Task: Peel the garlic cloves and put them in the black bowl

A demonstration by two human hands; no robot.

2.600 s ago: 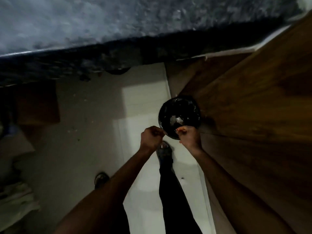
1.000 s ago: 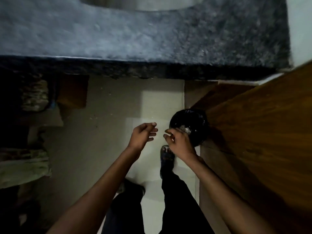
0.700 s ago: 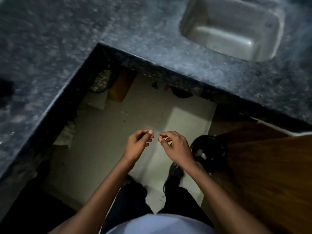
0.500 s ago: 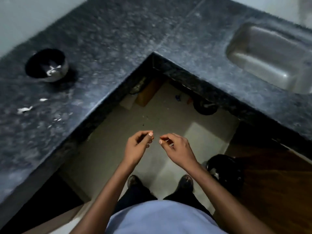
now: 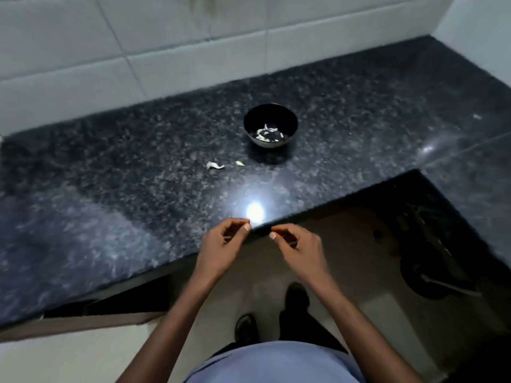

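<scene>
A black bowl [image 5: 270,125] stands on the dark granite counter [image 5: 110,189] and holds several pale garlic pieces. Just in front of it to the left, a small garlic clove [image 5: 240,163] and a pale scrap of skin or clove [image 5: 215,165] lie on the counter. My left hand [image 5: 224,250] and my right hand [image 5: 300,252] hover side by side at the counter's front edge, well short of the bowl. Their fingers are loosely curled, with thumb near forefinger. I see nothing held in either hand.
The counter is L-shaped and runs on along the right side. A white tiled wall [image 5: 166,37] backs it. A lamp glare [image 5: 254,211] shines near the edge. On the floor at the right stands a dark round container [image 5: 439,275]. My feet show below.
My view has swung up from the floor and the dark container there to the counter with the bowl. My hands have parted slightly and now sit at the counter edge.
</scene>
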